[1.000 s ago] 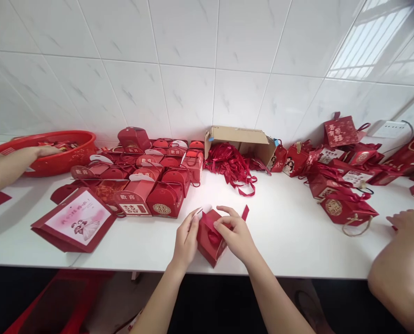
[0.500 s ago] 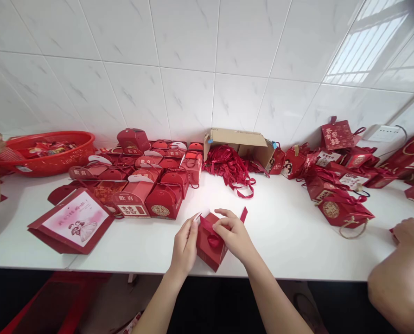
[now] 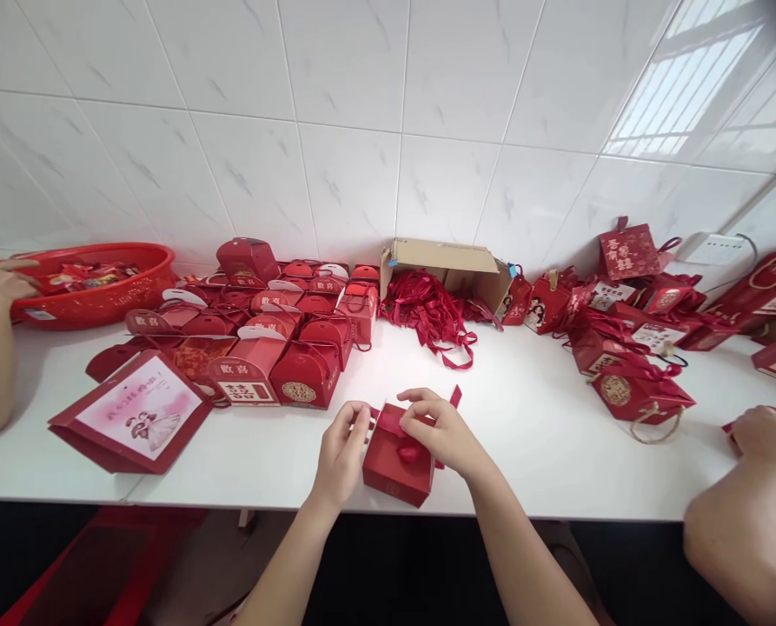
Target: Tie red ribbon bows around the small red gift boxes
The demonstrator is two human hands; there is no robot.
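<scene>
A small red gift box (image 3: 394,474) stands near the table's front edge, turned slightly askew. Red ribbon (image 3: 412,450) runs over its top, with a loop hanging on the front face and a tail (image 3: 455,397) sticking up behind my right hand. My left hand (image 3: 341,456) is closed at the box's upper left edge, thumb against fingers on what looks like the ribbon's left end. My right hand (image 3: 441,432) pinches the ribbon over the top of the box between thumb and index finger, its other fingers curled loosely.
Several red boxes (image 3: 241,369) stand in rows at left, beside a larger picture box (image 3: 143,417). A red basket (image 3: 101,304) holds wrapped pieces. Ribbons (image 3: 430,313) spill from a cardboard box (image 3: 446,254). Ribboned boxes (image 3: 641,391) and a co-worker's hand (image 3: 769,439) are right; another's hand (image 3: 0,278) is left.
The box has turned so its front face points more toward me. My left fingers have shifted at its upper left edge. The co-worker's hand at left has moved over the basket.
</scene>
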